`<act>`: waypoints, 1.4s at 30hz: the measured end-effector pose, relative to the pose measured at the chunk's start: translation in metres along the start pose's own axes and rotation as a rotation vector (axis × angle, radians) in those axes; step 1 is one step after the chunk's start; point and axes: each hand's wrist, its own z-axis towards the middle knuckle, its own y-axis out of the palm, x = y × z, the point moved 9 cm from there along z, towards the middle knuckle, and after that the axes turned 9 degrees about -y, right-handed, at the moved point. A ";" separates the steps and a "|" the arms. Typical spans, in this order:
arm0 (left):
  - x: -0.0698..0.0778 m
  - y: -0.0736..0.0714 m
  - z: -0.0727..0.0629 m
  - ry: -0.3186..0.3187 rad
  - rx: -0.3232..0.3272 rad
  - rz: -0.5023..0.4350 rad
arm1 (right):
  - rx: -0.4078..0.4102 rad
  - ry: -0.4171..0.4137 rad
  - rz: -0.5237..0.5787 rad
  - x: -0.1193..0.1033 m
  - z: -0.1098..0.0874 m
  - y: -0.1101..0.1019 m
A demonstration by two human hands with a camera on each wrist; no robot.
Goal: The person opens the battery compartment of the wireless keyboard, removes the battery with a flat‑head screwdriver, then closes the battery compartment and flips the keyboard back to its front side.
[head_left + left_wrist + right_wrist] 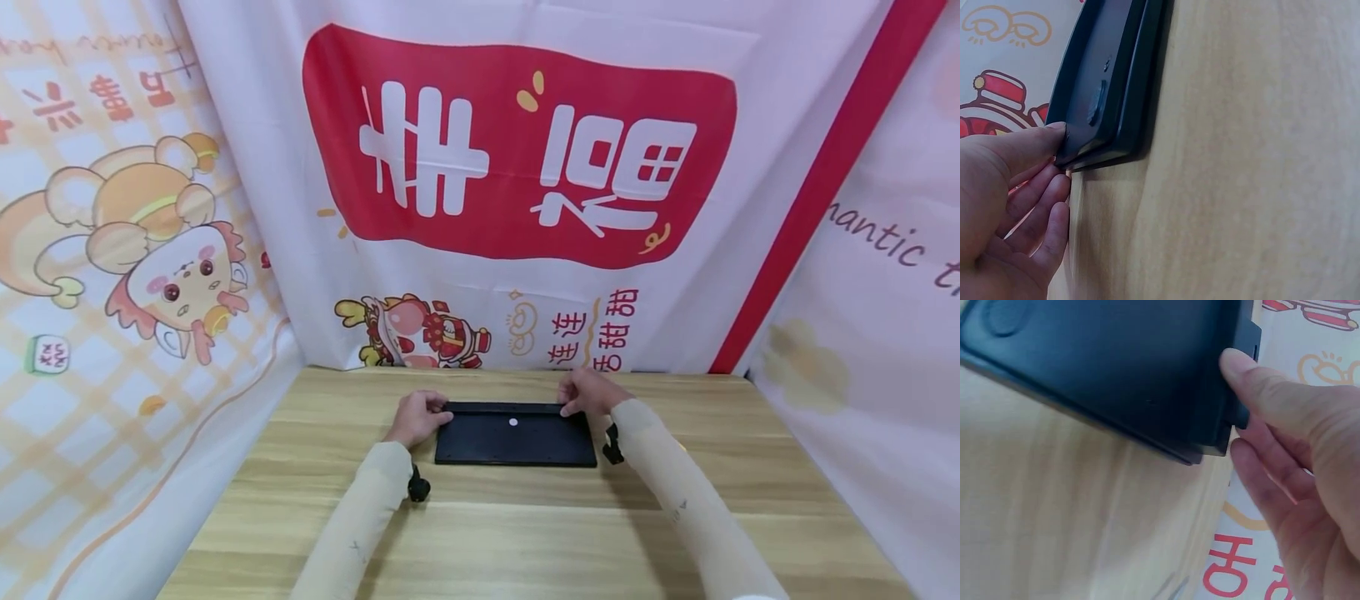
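A flat black rectangular panel (517, 442), resembling the underside of a keyboard, lies on the wooden table. A raised bar runs along its far edge, with a small white round spot below it. My left hand (420, 418) pinches the far left corner, the thumb on top and the other fingers at the edge. In the left wrist view an oval ribbed pad (1096, 103) and a small screw show near that thumb. At the far right corner my right hand (592, 393) pinches the raised bar (1216, 406) between thumb and fingers. The panel's lower face is hidden.
The wooden table (510, 542) ends at a printed white cloth (517, 321) just behind the panel. More printed cloths hang at the left (112, 333) and right (862, 350). A dark wrist device (418, 483) sits on the left wrist, another (612, 446) on the right.
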 end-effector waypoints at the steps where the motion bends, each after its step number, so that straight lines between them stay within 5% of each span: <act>1: 0.000 0.000 0.000 -0.001 -0.003 0.000 | 0.012 -0.017 0.000 -0.001 -0.001 0.000; 10: 0.002 0.001 -0.002 0.007 0.003 -0.005 | 0.043 -0.104 -0.016 -0.003 -0.006 0.004; 27: -0.002 0.001 -0.001 -0.005 0.005 0.002 | 0.067 -0.047 -0.050 -0.001 -0.016 -0.010; 42: -0.001 0.001 0.000 0.018 0.015 -0.002 | 0.053 -0.013 -0.106 -0.001 0.009 -0.036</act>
